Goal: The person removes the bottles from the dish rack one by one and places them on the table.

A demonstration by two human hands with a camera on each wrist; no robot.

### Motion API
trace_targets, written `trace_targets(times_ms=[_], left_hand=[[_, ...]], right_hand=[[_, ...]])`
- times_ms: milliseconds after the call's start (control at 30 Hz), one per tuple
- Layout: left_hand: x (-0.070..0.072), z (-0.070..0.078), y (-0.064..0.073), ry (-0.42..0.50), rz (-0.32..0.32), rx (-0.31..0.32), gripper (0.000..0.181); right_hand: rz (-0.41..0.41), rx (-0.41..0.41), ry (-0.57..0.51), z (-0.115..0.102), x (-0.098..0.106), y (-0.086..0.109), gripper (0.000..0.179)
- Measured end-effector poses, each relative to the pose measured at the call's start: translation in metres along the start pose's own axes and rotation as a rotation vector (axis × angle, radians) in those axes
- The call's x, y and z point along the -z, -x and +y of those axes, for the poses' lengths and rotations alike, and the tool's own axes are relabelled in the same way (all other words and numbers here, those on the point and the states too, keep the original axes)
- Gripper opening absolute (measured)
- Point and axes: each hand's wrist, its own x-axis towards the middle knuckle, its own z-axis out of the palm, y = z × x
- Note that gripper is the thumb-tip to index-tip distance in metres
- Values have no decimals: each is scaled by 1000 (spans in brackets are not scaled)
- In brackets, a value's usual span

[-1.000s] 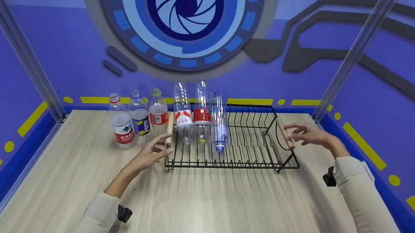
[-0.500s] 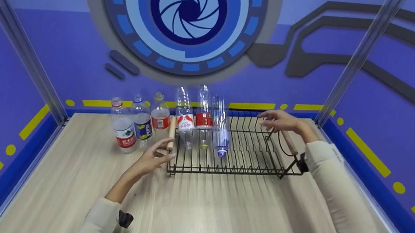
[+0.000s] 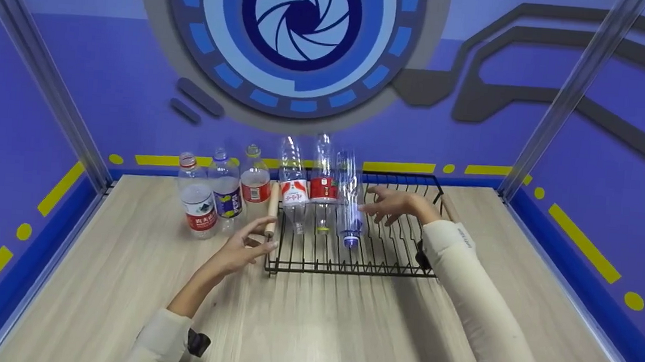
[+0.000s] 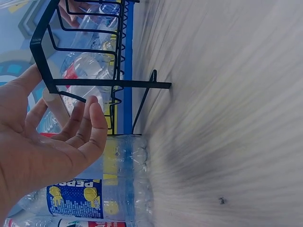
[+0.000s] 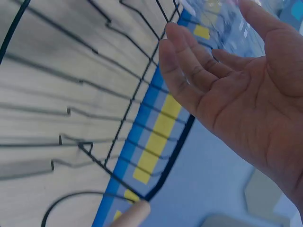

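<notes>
My left hand (image 3: 240, 250) is at the near end of the rack's left wooden handle (image 3: 273, 209), fingers loosely bent and apart from the thumb. In the left wrist view, the thumb lies at the corner of the black wire rack (image 4: 43, 66). My right hand (image 3: 397, 205) reaches over the rack, palm facing left, fingers spread beside a clear bottle with a blue cap (image 3: 350, 241). Two more empty plastic bottles stand neck-down in the rack: one with a white-and-red label (image 3: 294, 191), another with a red label (image 3: 323, 189) and a yellow cap.
Left of the rack, three bottles stand upright: one with a red-and-white label (image 3: 201, 212), a blue lemon-print Pepsi bottle (image 3: 229, 202) and one with a red label (image 3: 256, 192). The rack's right wooden handle (image 3: 450, 208) is partly behind the right sleeve. A purple wall stands behind.
My right hand has left the rack's right handle and moved left across the rack to the blue-capped bottle. The left hand stays by the left handle. The head view has shifted slightly.
</notes>
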Motion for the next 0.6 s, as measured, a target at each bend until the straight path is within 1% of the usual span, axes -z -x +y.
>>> trace_targets(times_ms=[133, 200, 300, 400, 600], left_hand=[[1, 1, -1, -7, 3, 8, 59], [1, 2, -1, -13, 2, 14, 58], [1, 4, 0, -18, -1, 20, 59], [1, 5, 1, -25, 0, 18, 60], [-1, 2, 1, -19, 8, 16, 60]], right_hand=[[-37, -61, -32, -5, -8, -8, 102], [-47, -81, -31, -6, -11, -9, 106], [-30, -76, -6, -6, -12, -12, 109], [1, -50, -2, -7, -12, -14, 109], [9, -47, -124, -7, -13, -18, 111]])
